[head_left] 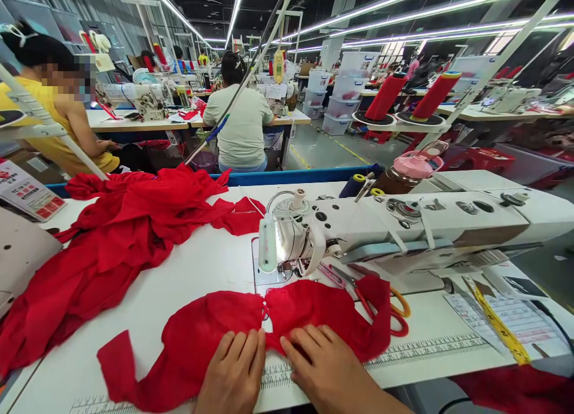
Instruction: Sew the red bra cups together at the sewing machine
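A red bra-shaped garment piece [210,318] lies spread on the white table in front of the sewing machine [291,234]. Its two cup-like halves meet at a small knotted or ringed joint [265,310], with a narrow gap beneath. My left hand [235,369] rests on the lower edge of the left half, fingers stretched out side by side. On the lower edge of the right half lies my right hand [325,363], its fingers extended and slightly bent, the thumb near the centre. The garment sits just before the needle area, apart from the presser foot.
A heap of red fabric [130,234] covers the table's left side. Orange-and-red-handled scissors [397,312] lie partly under the garment's right end. A yellow tape measure [497,324] crosses papers at right. Red thread cones [385,97] stand behind; two people sit ahead.
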A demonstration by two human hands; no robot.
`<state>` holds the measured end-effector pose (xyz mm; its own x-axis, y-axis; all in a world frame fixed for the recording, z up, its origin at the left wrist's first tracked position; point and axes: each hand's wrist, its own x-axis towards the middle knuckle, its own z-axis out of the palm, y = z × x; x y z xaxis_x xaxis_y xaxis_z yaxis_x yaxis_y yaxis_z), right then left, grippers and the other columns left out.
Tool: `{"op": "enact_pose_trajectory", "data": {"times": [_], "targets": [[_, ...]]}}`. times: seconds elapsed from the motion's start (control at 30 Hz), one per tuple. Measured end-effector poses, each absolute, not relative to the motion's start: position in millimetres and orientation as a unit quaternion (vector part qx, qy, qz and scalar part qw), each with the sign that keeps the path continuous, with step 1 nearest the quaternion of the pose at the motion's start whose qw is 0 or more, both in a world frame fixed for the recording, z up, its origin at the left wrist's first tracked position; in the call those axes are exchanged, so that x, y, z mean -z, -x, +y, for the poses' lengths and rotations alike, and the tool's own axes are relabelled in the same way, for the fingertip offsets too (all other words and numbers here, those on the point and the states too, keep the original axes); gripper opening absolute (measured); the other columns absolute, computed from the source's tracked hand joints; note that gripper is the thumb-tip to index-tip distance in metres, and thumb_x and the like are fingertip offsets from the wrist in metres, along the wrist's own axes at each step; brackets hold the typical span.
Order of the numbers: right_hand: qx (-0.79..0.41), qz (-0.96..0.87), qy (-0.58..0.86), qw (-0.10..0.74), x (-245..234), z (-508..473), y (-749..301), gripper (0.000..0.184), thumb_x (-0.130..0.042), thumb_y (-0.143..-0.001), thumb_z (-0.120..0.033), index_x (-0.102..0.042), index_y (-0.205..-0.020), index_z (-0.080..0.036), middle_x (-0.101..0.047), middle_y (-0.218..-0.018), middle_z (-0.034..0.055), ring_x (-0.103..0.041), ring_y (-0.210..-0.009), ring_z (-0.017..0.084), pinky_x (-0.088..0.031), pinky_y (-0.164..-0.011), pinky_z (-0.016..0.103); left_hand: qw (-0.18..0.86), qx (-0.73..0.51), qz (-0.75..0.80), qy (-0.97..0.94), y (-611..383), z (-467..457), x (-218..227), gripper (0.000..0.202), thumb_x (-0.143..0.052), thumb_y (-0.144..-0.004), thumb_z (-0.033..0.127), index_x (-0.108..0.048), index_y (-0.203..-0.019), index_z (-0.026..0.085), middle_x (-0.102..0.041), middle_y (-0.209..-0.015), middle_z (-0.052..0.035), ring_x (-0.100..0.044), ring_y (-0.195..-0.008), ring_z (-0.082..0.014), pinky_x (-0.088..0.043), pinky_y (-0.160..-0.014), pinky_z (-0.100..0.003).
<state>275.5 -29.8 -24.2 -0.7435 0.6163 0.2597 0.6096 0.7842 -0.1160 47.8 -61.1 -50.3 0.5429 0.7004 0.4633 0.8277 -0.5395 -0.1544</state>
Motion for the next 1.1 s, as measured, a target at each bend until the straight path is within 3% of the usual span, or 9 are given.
{"op": "enact_pose_trajectory", "data": {"times": [0.07,0.13,0.23,0.3,0.4,0.5,0.8,1.1], "targets": [[-0.088,-0.924,0.331,0.171,14,-21,-270,0.021,-0.052,-0.096,-0.015,-0.064,-0.113,-0.019,-0.068,-0.101,0.0077,-0.061,-0.087,0.021,-0.05,-0.079,0.034,0.111,0.219,-0.457,0.855,-48,-57,46,0.028,-0.047,-0.101,0.023,-0.066,-0.119,0.015,-0.072,-0.11,-0.0109,-0.066,-0.098,-0.026,-0.053,-0.087,-0.041],[-0.128,-0.916,0.314,0.217,9,-8,-261,0.025,-0.044,-0.098,-0.007,-0.063,-0.111,-0.018,-0.068,-0.103,0.0079,-0.061,-0.091,0.019,-0.052,-0.081,0.031,0.044,0.269,-0.447,0.852,-49,-45,42,0.022,-0.048,-0.101,0.02,-0.065,-0.114,0.016,-0.071,-0.109,-0.0103,-0.066,-0.1,-0.0234,-0.056,-0.087,-0.038],[-0.14,-0.909,0.302,0.252,17,10,-253,0.025,-0.046,-0.099,-0.011,-0.062,-0.119,-0.016,-0.068,-0.114,0.0111,-0.063,-0.107,0.022,-0.054,-0.093,0.035,0.0,0.288,-0.441,0.85,-48,-28,46,0.02,-0.045,-0.101,0.013,-0.063,-0.11,0.018,-0.07,-0.11,-0.0086,-0.067,-0.104,-0.019,-0.058,-0.09,-0.031],[-0.142,-0.905,0.319,0.242,28,15,-254,0.033,-0.056,-0.098,-0.021,-0.058,-0.13,-0.014,-0.065,-0.128,0.0147,-0.058,-0.122,0.026,-0.051,-0.105,0.042,0.003,0.28,-0.467,0.839,-44,-24,55,0.019,-0.046,-0.103,0.022,-0.06,-0.116,0.018,-0.069,-0.12,-0.011,-0.066,-0.114,-0.0228,-0.058,-0.096,-0.038],[-0.137,-0.905,0.345,0.207,40,13,-261,0.053,-0.063,-0.095,-0.031,-0.05,-0.142,-0.01,-0.055,-0.144,0.019,-0.049,-0.137,0.03,-0.045,-0.113,0.05,0.015,0.259,-0.504,0.824,-38,-24,71,0.04,-0.052,-0.101,0.036,-0.049,-0.137,0.017,-0.064,-0.135,-0.0135,-0.061,-0.127,-0.0277,-0.054,-0.105,-0.049],[-0.144,-0.905,0.362,0.172,43,11,-270,0.06,-0.062,-0.096,-0.037,-0.045,-0.148,-0.011,-0.049,-0.151,0.019,-0.044,-0.142,0.03,-0.042,-0.116,0.051,0.011,0.223,-0.498,0.838,-34,-24,76,0.056,-0.056,-0.099,0.042,-0.04,-0.147,0.018,-0.063,-0.14,-0.0118,-0.059,-0.13,-0.0266,-0.049,-0.111,-0.052],[-0.219,-0.898,0.37,0.095,31,17,-280,0.071,-0.059,-0.096,-0.052,-0.038,-0.154,-0.018,-0.04,-0.159,0.0125,-0.036,-0.148,0.029,-0.031,-0.122,0.054,0.035,0.179,-0.491,0.852,-28,-21,69,0.078,-0.057,-0.096,0.053,-0.025,-0.158,0.017,-0.055,-0.15,-0.0078,-0.052,-0.137,-0.0244,-0.033,-0.121,-0.049],[-0.236,-0.892,0.377,0.08,37,17,-283,0.073,-0.056,-0.097,-0.055,-0.031,-0.158,-0.022,-0.035,-0.162,0.0075,-0.031,-0.15,0.028,-0.026,-0.124,0.054,0.056,0.17,-0.487,0.855,-29,-21,70,0.077,-0.057,-0.095,0.053,-0.03,-0.156,0.015,-0.054,-0.151,-0.0066,-0.048,-0.14,-0.0226,-0.015,-0.127,-0.041]]}}
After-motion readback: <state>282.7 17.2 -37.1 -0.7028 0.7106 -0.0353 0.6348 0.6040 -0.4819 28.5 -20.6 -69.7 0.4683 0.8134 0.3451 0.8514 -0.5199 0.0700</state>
